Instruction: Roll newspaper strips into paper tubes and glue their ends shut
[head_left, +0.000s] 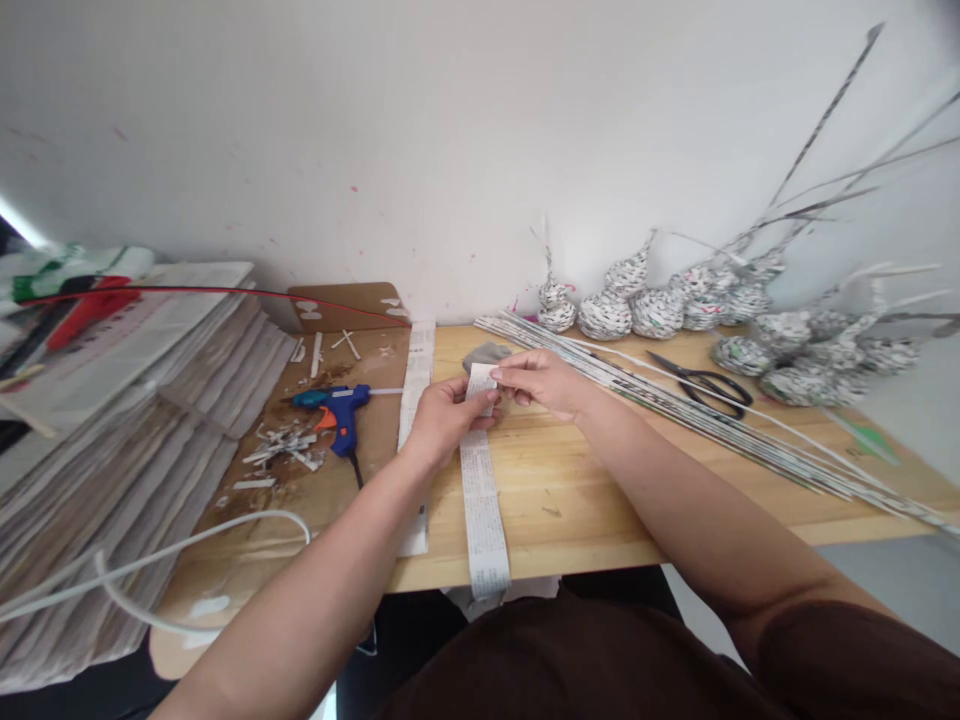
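A long strip of printed newspaper (484, 500) runs from my hands down over the table's front edge. My left hand (448, 412) grips the strip near its upper end, thumb on top and fingers beneath. At the strip's top corner, my right hand (536, 382) pinches the paper between thumb and fingertips. Just behind the hands lies a small grey cloth-like piece (484, 355), partly covered. Left of the held strip, more newspaper strips (418, 375) lie flat on the table.
A blue glue gun (341, 408) rests on stained cardboard beside paper scraps (285, 447). Stacked newspapers (172, 400) rise at far left. Rolled paper sticks (675, 415) and black scissors (705, 385) lie right. Several woven paper gourds (604, 312) stand along the wall.
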